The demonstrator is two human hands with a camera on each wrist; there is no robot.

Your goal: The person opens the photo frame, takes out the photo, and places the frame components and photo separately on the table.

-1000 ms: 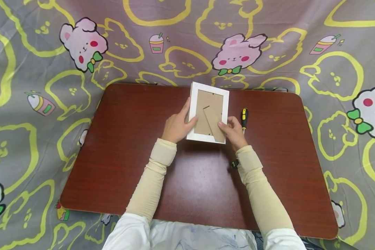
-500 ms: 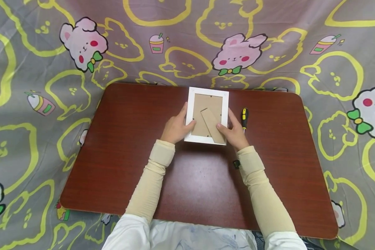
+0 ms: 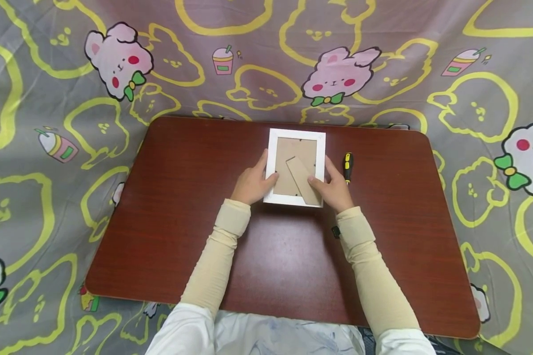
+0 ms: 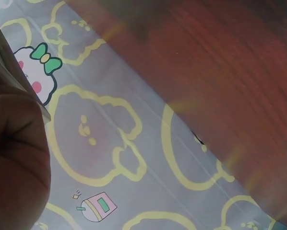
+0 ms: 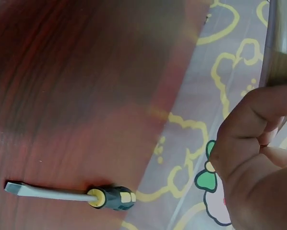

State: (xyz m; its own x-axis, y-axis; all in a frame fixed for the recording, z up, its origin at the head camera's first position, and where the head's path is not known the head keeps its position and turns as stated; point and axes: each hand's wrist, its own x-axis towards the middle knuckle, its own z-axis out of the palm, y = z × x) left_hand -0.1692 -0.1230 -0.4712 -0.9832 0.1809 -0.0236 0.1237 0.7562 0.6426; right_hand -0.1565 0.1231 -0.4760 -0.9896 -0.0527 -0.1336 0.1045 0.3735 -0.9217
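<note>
A white picture frame [image 3: 272, 170] is held up over the far middle of the table, its brown backing board [image 3: 288, 148] and slanted stand leg [image 3: 303, 183] turned toward me. My left hand [image 3: 250, 183] grips its left edge, thumb on the back and fingers behind. On the opposite edge my right hand [image 3: 336, 190] grips it the same way, thumb over the stand leg. A black and yellow flathead screwdriver [image 5: 112, 198] lies just right of the right hand. In the left wrist view only part of the left hand [image 4: 18, 158] shows beside the frame's edge.
The dark red-brown table [image 3: 169, 222] has rounded corners. Behind it and at both sides hangs a grey curtain [image 3: 266, 49] printed with cartoon rabbits and yellow outlines.
The picture frame has turned from a tilt to nearly square-on and sunk slightly. My right fingers have moved behind its right edge; my left hand has kept its grip.
</note>
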